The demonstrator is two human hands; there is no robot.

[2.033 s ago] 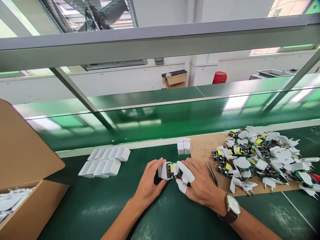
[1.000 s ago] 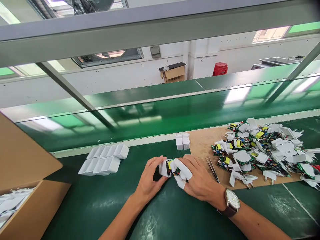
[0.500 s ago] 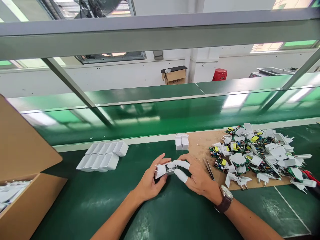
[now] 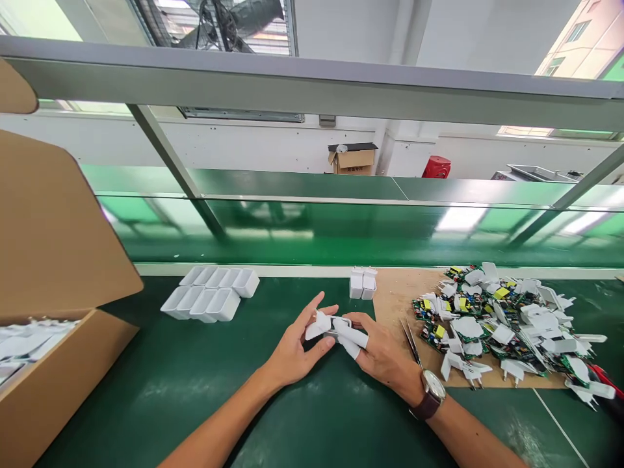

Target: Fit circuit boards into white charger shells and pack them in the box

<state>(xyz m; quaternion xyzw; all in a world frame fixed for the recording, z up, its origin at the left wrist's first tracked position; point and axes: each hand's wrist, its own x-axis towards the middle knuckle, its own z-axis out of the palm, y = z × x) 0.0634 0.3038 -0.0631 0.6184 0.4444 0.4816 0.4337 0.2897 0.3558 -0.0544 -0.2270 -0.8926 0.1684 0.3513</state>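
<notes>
My left hand (image 4: 296, 351) is closed around one end of a white plug charger housing (image 4: 318, 325), held above the green table between both hands. My right hand (image 4: 385, 348), with white finger covers (image 4: 353, 334) on two fingers, grips the other end. Those covers hide much of the housing, and its inside barely shows. A pair of tweezers (image 4: 412, 341) lies beside my right wrist. To its right is a heap of green circuit boards with white plug parts (image 4: 507, 331) on a brown board (image 4: 392, 299).
Rows of white open housings (image 4: 207, 302) stand at the left back, and a smaller group of white housings (image 4: 363, 284) behind my hands. An open cardboard box (image 4: 68, 377) of white parts stands at far left. Red handles (image 4: 604, 378) lie at the right edge.
The view has shifted, showing more of the cardboard box. The housing is turned, its metal prongs no longer visible, and my right hand's covered fingers have come closer over it.
</notes>
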